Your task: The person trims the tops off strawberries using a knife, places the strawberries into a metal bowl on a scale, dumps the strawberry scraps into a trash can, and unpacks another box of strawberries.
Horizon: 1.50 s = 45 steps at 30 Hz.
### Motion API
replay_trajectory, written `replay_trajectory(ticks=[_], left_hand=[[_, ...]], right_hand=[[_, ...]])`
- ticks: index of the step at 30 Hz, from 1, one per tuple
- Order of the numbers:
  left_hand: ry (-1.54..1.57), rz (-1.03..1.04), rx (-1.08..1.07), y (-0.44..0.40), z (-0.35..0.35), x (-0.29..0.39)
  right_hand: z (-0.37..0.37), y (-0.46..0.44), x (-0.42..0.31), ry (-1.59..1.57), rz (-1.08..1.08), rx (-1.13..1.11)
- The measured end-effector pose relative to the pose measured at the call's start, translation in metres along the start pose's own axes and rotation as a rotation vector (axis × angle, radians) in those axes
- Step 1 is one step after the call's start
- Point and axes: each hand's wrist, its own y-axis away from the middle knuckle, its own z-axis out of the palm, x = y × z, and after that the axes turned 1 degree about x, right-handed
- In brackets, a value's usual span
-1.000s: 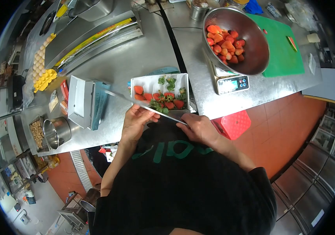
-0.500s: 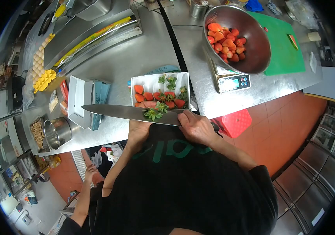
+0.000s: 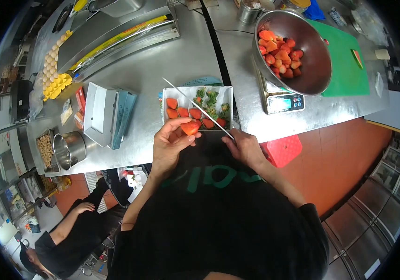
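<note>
Between the fingers and thumb of my left hand (image 3: 169,145) is a red strawberry (image 3: 189,128), no leaves visible on it. My right hand (image 3: 246,148) grips a long kitchen knife (image 3: 195,103), its handle mostly covered by the fingers. The blade slants up and left over a white box (image 3: 228,98), edge-on to me. Whole strawberries (image 3: 195,113) lie in the box, and green leafy tops (image 3: 211,97) are gathered on its right side. Both hands are at the near edge of this box.
A steel bowl (image 3: 319,60) of hulled strawberries stands on a digital scale (image 3: 285,103), beside a green cutting board (image 3: 349,77). To the left are open white boxes (image 3: 102,112), a steel pot (image 3: 71,151) and a wrap dispenser (image 3: 116,44). Another person (image 3: 81,228) is at lower left.
The knife has turned from lying flat with leaves on its blade to slanting edge-on over the box. My left hand has come out from beneath it, now holding a strawberry. More leaves lie in the box.
</note>
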Motion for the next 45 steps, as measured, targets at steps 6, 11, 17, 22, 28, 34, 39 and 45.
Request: replay_trajectory(ticks=[6,11,17,22,28,34,39,45], left_hand=[[-0.055,0.018,-0.071,-0.006,0.016,0.019],[-0.253,0.439,-0.275,-0.078,0.122,0.065],[-0.551,0.722,0.22,-0.057,0.056,0.05],[-1.18,0.695,0.234,-0.057,-0.056,0.026],[-1.756,0.796,-0.169,-0.073,-0.05,0.025],[-1.887,0.634,-0.249,-0.075,-0.053,0.03],[-0.503,0.013,0.057,-0.039,-0.04,0.01],[-0.017,-0.118,0.009,-0.016,-0.032,-0.012]], right_hand=[[0.013,-0.002,0.011,-0.131,0.012,0.016],[0.029,-0.012,0.014,-0.113,0.019,-0.09],[-0.005,-0.009,-0.014,-0.263,0.324,-0.147],[-0.004,-0.011,-0.002,-0.384,0.363,-0.144],[-0.001,-0.018,-0.011,-0.302,0.304,-0.152],[-0.002,-0.01,-0.013,-0.255,0.274,-0.12],[-0.001,-0.01,-0.037,-0.198,-0.134,0.088],[-0.009,-0.012,-0.04,-0.316,-0.165,-0.115]])
